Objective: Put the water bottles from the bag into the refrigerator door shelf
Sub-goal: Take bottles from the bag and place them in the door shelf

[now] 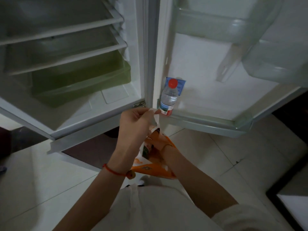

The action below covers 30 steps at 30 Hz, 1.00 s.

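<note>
An orange and white plastic bag [154, 170] hangs in front of me, below the open refrigerator. My left hand [136, 122] is shut on the bag's white handle and holds it up. My right hand is sunk inside the bag [158, 144], so only its wrist and a thin bracelet show; what it holds is hidden. One clear water bottle [169, 97] with a red cap stands upright at the left end of the bottom door shelf [208, 121].
The refrigerator compartment [66, 55] stands open on the left with glass shelves and a green drawer [80, 82]. The open door [216, 72] carries upper clear bins [250, 30]. Pale floor tiles lie below, with a dark-edged object at the lower right.
</note>
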### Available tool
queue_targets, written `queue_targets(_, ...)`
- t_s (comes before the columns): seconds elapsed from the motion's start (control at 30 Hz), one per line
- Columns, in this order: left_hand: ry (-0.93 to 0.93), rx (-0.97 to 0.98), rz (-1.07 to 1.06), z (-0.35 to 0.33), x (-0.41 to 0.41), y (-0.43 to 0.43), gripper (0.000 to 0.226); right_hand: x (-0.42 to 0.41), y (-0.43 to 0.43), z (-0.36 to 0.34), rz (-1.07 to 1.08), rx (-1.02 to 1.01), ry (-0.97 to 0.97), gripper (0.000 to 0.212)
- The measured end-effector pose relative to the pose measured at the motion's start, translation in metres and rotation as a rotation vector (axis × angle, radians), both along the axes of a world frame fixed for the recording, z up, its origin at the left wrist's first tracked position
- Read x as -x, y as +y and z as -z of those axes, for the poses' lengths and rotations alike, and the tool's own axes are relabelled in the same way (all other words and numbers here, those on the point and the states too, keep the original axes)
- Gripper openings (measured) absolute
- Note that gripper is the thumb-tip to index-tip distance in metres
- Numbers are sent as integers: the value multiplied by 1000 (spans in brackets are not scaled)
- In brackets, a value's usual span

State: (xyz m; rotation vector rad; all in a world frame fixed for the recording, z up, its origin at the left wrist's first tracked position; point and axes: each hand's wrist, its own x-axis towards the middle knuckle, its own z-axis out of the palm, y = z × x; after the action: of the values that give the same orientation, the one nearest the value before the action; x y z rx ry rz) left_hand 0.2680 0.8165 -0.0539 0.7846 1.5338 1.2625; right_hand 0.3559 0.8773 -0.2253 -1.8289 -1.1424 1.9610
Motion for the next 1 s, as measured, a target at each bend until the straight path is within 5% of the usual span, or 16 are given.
queue_targets(0.17,66,-14,41,3,-6,5,28,-21,-3,-10,98,81,105,56)
queue_targets(0.3,66,-24,13,5,-6,13,41,-48,3,-26,57,232,94,65)
queue_targets(0.5,37,-14,-5,9,-14,24,40,-72,1,-44,-274,91,-95,87)
queue_targets(0.63,27,-3,-2,10,-18,31,30,-90,-5,-64,-372,-87,-164,45)
queue_targets(0.73,47,3,-21,10,-20,35,22,-102,-1,-79,-413,-176,-208,40)
queue_targets(1.0,56,7,-29,16,-19,49,24,-134,16,-116,-153,-451,-166,43)
